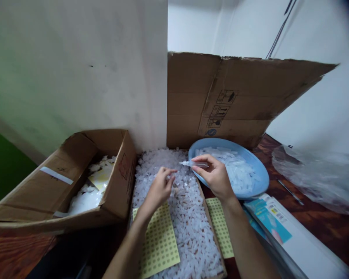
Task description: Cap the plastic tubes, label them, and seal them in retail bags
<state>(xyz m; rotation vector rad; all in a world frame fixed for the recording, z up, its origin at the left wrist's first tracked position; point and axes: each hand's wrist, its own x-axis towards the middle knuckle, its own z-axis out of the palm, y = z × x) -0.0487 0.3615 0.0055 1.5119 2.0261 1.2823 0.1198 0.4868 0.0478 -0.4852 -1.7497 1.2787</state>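
Note:
My right hand (213, 174) pinches a small translucent plastic tube (199, 164) with a narrow nozzle pointing left. To its left, my left hand (161, 184) has its index finger and thumb slightly apart near the nozzle, not touching it; I see nothing between them. Below both hands spreads a shallow cardboard tray of small whitish translucent plastic pieces (189, 221), heaped at the far end. A yellow sheet of round stickers (159, 240) lies on the pieces under my left forearm. Behind my right hand, a light blue basin (260, 170) holds many similar translucent tubes.
An open cardboard box (119, 186) with white scraps stands at left. A large cardboard panel (189, 97) leans at the back. To the right are another sticker sheet (221, 228), a white box (305, 248), a thin metal tool (291, 192) and a clear plastic bag (320, 178).

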